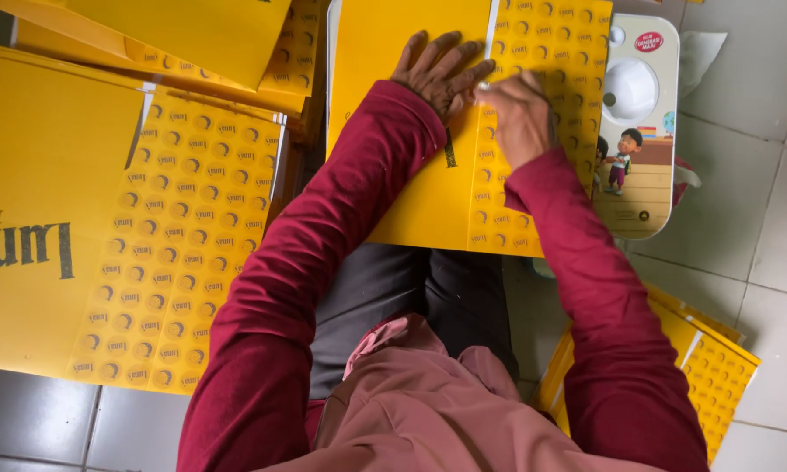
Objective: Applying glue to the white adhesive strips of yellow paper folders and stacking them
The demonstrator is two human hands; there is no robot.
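Observation:
A flat yellow cardboard sheet (411,131) with a panel of round dotted emblems lies in front of me on the floor. My left hand (440,68) lies spread flat on its plain yellow part, fingers apart. My right hand (518,114) rests on the dotted panel right beside the left, fingers curled at the white fold line (491,26). Whether it pinches anything I cannot tell. Both arms wear dark red sleeves.
A stack of similar yellow sheets (105,245) lies at the left, more at the top left (192,35) and at the lower right (717,367). A cream box with a cartoon picture (643,131) sits under the sheet's right edge. The floor is grey tile (761,175).

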